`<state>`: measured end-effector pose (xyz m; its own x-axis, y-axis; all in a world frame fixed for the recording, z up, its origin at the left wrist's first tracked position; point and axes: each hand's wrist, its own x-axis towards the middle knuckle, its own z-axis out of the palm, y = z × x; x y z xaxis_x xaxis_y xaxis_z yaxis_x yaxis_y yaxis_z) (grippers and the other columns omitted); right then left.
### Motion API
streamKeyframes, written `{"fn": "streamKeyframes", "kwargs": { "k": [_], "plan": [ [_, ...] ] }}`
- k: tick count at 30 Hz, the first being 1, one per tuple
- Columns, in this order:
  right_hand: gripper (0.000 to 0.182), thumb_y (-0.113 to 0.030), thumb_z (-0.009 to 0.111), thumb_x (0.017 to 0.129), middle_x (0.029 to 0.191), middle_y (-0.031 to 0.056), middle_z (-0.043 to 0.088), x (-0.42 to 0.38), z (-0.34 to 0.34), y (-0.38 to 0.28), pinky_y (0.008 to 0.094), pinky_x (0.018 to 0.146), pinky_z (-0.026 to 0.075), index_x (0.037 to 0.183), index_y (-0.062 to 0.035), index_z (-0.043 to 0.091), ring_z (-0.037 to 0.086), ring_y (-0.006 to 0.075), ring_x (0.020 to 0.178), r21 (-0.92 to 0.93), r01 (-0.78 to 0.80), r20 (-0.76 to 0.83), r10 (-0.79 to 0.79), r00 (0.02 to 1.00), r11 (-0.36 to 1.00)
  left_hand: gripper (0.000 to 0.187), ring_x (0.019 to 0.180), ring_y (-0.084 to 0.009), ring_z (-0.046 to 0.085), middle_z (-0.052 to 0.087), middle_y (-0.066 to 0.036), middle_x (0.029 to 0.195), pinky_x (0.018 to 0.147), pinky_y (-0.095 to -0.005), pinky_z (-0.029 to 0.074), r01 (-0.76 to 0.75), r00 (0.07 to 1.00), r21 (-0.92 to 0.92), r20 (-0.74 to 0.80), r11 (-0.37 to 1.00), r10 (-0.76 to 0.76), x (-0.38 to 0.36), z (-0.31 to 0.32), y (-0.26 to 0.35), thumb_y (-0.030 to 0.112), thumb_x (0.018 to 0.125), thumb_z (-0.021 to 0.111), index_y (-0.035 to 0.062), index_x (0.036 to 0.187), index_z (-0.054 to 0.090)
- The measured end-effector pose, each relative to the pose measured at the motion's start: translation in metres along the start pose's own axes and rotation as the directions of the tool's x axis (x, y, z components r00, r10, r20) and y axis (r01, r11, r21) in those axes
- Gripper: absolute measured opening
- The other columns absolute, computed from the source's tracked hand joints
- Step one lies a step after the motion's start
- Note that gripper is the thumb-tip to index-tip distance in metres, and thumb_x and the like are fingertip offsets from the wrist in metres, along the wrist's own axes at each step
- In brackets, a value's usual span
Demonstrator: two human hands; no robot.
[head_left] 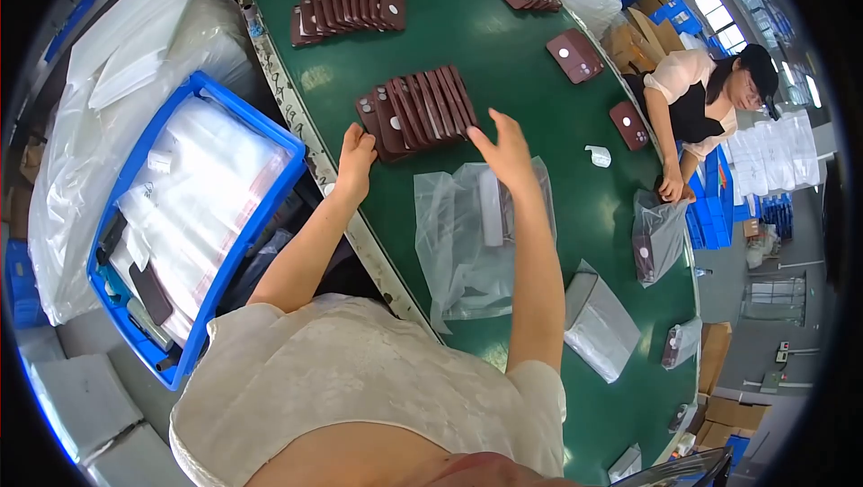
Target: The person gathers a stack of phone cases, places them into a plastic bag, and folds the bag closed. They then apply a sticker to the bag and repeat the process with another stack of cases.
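A leaning row of dark brown flat cases [422, 114] with round pale stickers lies on the green work surface in front of me. My left hand [357, 162] is at the row's left end, its fingers curled closed against the corner of the end case. At the right end is my right hand [503, 150], open, with the thumb tip right at the last case and the index finger stretched past it. Below my right wrist, a clear plastic bag [454, 258] lies flat, with a pale flat piece [492, 208] showing in it, partly behind my forearm.
More brown cases [351, 13] stand in rows farther up the green table [449, 33]. A wrapped package [602, 325] lies to the right. Across the table a person [692, 101] handles a bagged bundle [658, 240]. A blue crate [202, 307] of clear bags stands at my left.
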<state>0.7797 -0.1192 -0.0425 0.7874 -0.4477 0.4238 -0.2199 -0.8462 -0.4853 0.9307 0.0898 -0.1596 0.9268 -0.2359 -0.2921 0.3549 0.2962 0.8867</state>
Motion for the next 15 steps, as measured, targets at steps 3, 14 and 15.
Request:
{"fn": "streamKeyframes", "kwargs": {
  "k": [3, 14, 15],
  "plan": [
    [0.073, -0.051, 0.063, 0.091, 0.125, 0.0264, 0.059, 0.023, 0.064, 0.022, 0.0476, 0.098, 0.047, 0.135, 0.0058, 0.05, 0.056, 0.0406, 0.12, -0.039, -0.093, -0.012, 0.093, 0.996, 0.995, 0.049, 0.11, -0.0405, 0.06, 0.062, -0.02, 0.118, 0.095, -0.0483, 0.047, 0.104, 0.982, 0.135, 0.144, 0.985, -0.123, 0.003, 0.023, 0.038, 0.029, 0.101, 0.05, -0.0023, 0.138, 0.044],
    [0.061, -0.051, 0.056, 0.093, 0.125, 0.0274, 0.06, 0.054, 0.071, 0.05, 0.0483, 0.094, 0.048, 0.126, 0.0004, 0.054, 0.06, 0.0423, 0.114, -0.002, -0.541, 0.134, 0.537, 0.833, 0.841, 0.068, 0.111, -0.0413, 0.062, 0.059, -0.024, 0.124, 0.094, -0.0486, 0.05, -0.403, 0.915, 0.885, 0.396, 0.234, 0.08, 0.033, 0.14, 0.027, 0.057, 0.093, 0.055, -0.0034, 0.124, 0.051],
    [0.061, -0.051, 0.056, 0.093, 0.125, 0.0274, 0.06, 0.053, 0.068, 0.045, 0.0483, 0.094, 0.048, 0.126, 0.0004, 0.054, 0.06, 0.0423, 0.114, -0.005, -0.54, 0.13, 0.536, 0.834, 0.842, 0.068, 0.111, -0.0413, 0.062, 0.059, -0.024, 0.124, 0.094, -0.0486, 0.05, -0.406, 0.914, 0.882, 0.398, 0.238, 0.082, 0.04, 0.139, 0.024, 0.057, 0.093, 0.055, -0.0034, 0.124, 0.051]
  ]
}}
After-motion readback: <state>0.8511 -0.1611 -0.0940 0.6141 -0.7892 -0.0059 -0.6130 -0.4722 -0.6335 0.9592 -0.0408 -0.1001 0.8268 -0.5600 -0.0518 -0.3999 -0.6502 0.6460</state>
